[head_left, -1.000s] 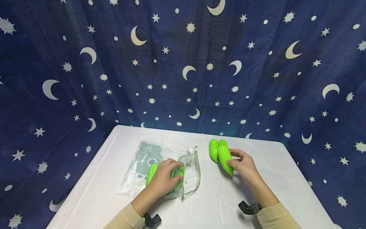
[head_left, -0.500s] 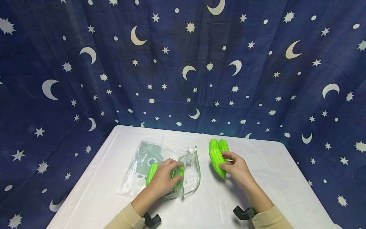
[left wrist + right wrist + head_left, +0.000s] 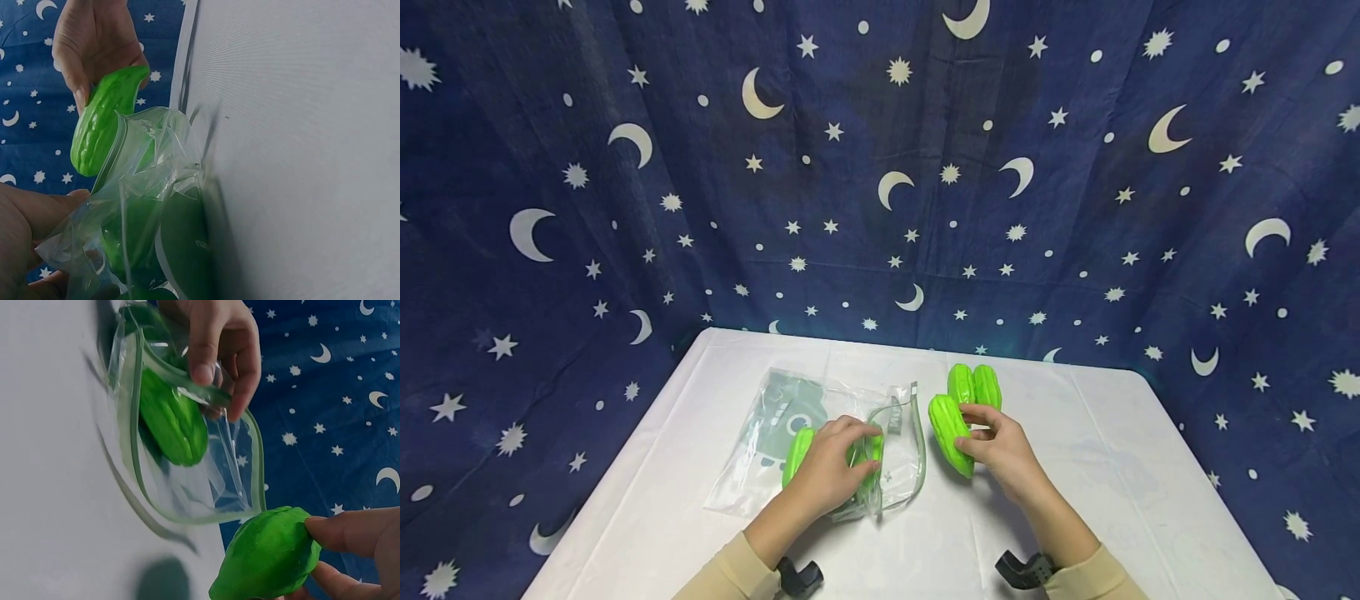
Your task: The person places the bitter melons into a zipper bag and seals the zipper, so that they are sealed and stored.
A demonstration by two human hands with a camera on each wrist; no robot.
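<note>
My right hand (image 3: 1000,450) pinches a bright green, ribbed toy bitter melon (image 3: 950,435) between thumb and fingers, just right of the clear zip bag's open mouth. The left hand (image 3: 835,467) grips the rim of this zip bag (image 3: 898,492), holding its green-edged mouth apart, as the right wrist view shows. Inside the bag lies a bitter melon (image 3: 175,422); more green shows under the left hand. In the left wrist view, the held bitter melon (image 3: 103,122) is close to the bag's opening. Two other bitter melons (image 3: 960,383) lie side by side behind the right hand.
The bag lies on a white-covered table (image 3: 940,550) and bears a grey-green cartoon print (image 3: 786,412). A dark blue curtain (image 3: 850,317) with moons and stars hangs behind the table. Each wrist wears a black camera mount (image 3: 1026,571).
The right hand has carried its bitter melon leftward, away from the other two and toward the bag's mouth. My left hand and the bag stay where they were.
</note>
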